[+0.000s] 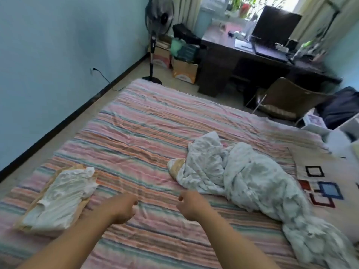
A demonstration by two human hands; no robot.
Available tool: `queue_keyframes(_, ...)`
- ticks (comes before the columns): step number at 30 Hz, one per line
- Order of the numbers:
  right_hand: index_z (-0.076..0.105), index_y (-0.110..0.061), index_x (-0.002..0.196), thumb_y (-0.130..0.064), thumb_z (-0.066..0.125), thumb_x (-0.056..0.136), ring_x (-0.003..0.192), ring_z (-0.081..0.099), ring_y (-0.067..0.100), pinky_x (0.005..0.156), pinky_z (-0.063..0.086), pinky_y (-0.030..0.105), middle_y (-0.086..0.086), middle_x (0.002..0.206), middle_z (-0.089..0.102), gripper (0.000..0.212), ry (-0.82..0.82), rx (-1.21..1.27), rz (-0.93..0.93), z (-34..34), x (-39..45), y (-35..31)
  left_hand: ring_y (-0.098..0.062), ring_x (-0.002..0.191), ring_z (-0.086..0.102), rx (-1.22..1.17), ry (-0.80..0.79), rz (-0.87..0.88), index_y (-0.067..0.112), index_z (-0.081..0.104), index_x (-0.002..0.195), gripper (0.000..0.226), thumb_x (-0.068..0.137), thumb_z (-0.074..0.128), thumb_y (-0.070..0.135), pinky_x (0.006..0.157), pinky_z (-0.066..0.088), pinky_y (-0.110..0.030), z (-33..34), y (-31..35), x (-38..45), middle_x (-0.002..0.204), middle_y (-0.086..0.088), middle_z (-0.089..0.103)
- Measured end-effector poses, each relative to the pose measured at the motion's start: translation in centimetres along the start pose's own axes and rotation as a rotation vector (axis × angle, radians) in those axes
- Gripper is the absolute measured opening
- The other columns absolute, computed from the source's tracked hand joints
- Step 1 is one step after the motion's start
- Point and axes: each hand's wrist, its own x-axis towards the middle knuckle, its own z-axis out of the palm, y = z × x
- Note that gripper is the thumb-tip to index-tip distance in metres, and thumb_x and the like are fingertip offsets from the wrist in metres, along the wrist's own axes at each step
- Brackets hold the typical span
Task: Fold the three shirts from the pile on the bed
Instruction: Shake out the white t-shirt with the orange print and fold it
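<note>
Two bare hands extend over the pink, orange and green striped bedsheet (136, 133), the left hand (121, 207) and right hand (191, 206) near each other, fingers loosely curled and holding nothing, though motion blur obscures the fingertips. Left of the left hand lies a folded stack of white and pale yellow shirts (58, 199). Right of the right hand lies a crumpled pale blue-white patterned garment (242, 175), with a yellow garment edge (177, 165) showing beneath it.
</note>
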Motion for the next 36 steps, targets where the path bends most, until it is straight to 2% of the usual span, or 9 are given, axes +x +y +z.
queue_keyframes(3, 0.065, -0.008, 0.120, -0.026, 0.051, 0.096, 0.108, 0.063, 0.032, 0.092, 0.053, 0.042, 0.012, 0.121, 0.065, 0.033, 0.020, 0.028, 0.054, -1.7, -2.6, 6.9, -0.022, 0.131, 0.050, 0.041, -0.006, 0.035, 0.025, 0.048, 0.141, 0.047, 0.096, 0.052, 0.035, 0.105, 0.042, -0.032, 0.1, 6.8, 0.1, 0.148, -0.003, 0.048)
queue_keyframes(7, 0.052, -0.011, 0.074, -0.023, 0.053, 0.096, 0.066, 0.050, 0.026, 0.064, 0.039, 0.036, 0.009, 0.073, 0.051, 0.024, 0.043, 0.098, 0.147, -3.2, -5.7, 16.5, -0.020, 0.131, 0.051, 0.066, -0.011, 0.069, 0.023, 0.051, 0.140, 0.046, 0.096, 0.052, 0.036, 0.104, 0.041, -0.030, 0.8, 15.9, 0.2, 0.146, -0.002, 0.051)
queue_keyframes(11, 0.062, -0.010, 0.086, -0.025, 0.054, 0.095, 0.077, 0.057, 0.028, 0.065, 0.040, 0.035, 0.021, 0.099, 0.069, 0.019, 0.074, 0.169, 0.223, -3.6, -9.1, 25.7, -0.019, 0.128, 0.054, 0.055, -0.016, 0.090, 0.018, 0.055, 0.137, 0.044, 0.095, 0.056, 0.032, 0.101, 0.041, -0.025, 2.1, 24.2, 0.7, 0.142, -0.004, 0.055)
queue_keyframes(17, 0.030, -0.017, 0.063, -0.016, 0.052, 0.091, 0.055, 0.026, 0.019, 0.059, 0.023, 0.034, 0.001, 0.062, 0.028, 0.035, 0.111, 0.275, 0.339, -2.3, -12.4, 39.4, -0.018, 0.123, 0.056, 0.117, -0.037, 0.148, 0.016, 0.060, 0.132, 0.040, 0.096, 0.055, 0.031, 0.091, 0.041, -0.021, 5.2, 34.8, 2.4, 0.129, -0.002, 0.061)
queue_keyframes(27, 0.034, -0.017, 0.058, -0.021, 0.054, 0.094, 0.051, 0.032, 0.017, 0.055, 0.025, 0.034, 0.003, 0.058, 0.033, 0.041, 0.127, 0.391, 0.468, 2.1, -15.1, 57.0, -0.019, 0.128, 0.052, 0.309, -0.094, 0.222, 0.026, 0.053, 0.137, 0.044, 0.095, 0.053, 0.040, 0.104, 0.042, -0.027, 13.1, 44.4, 6.4, 0.143, 0.001, 0.053)
queue_keyframes(29, 0.040, -0.015, 0.060, -0.020, 0.052, 0.095, 0.053, 0.034, 0.017, 0.058, 0.028, 0.033, 0.005, 0.063, 0.041, 0.038, 0.119, 0.447, 0.506, 3.2, -15.4, 60.4, -0.018, 0.129, 0.051, 0.341, -0.095, 0.247, 0.027, 0.053, 0.137, 0.044, 0.095, 0.053, 0.041, 0.103, 0.040, -0.026, 14.7, 45.4, 7.0, 0.143, 0.002, 0.053)
queue_keyframes(33, 0.055, -0.012, 0.075, -0.022, 0.055, 0.097, 0.086, 0.059, 0.029, 0.066, 0.039, 0.030, 0.014, 0.110, 0.067, 0.025, 0.113, 0.527, 0.584, 6.2, -15.5, 66.4, -0.018, 0.125, 0.054, 0.332, -0.148, 0.224, 0.025, 0.056, 0.134, 0.041, 0.096, 0.052, 0.040, 0.099, 0.041, -0.024, 17.7, 46.0, 8.9, 0.139, 0.000, 0.057)
queue_keyframes(35, 0.064, -0.011, 0.109, -0.021, 0.056, 0.095, 0.114, 0.060, 0.032, 0.075, 0.044, 0.031, 0.013, 0.123, 0.062, 0.018, 0.099, 0.550, 0.601, 7.8, -15.3, 68.6, -0.018, 0.125, 0.054, 0.324, -0.171, 0.182, 0.023, 0.056, 0.134, 0.041, 0.096, 0.052, 0.038, 0.099, 0.041, -0.023, 19.0, 46.2, 9.8, 0.139, -0.001, 0.056)
queue_keyframes(36, 0.055, -0.010, 0.133, -0.020, 0.057, 0.095, 0.124, 0.055, 0.031, 0.083, 0.045, 0.030, 0.013, 0.138, 0.055, 0.040, 0.107, 0.556, 0.615, 8.9, -15.0, 69.8, -0.017, 0.126, 0.054, 0.321, -0.176, 0.169, 0.023, 0.056, 0.134, 0.041, 0.096, 0.052, 0.037, 0.099, 0.041, -0.022, 19.7, 46.3, 10.3, 0.140, -0.001, 0.056)
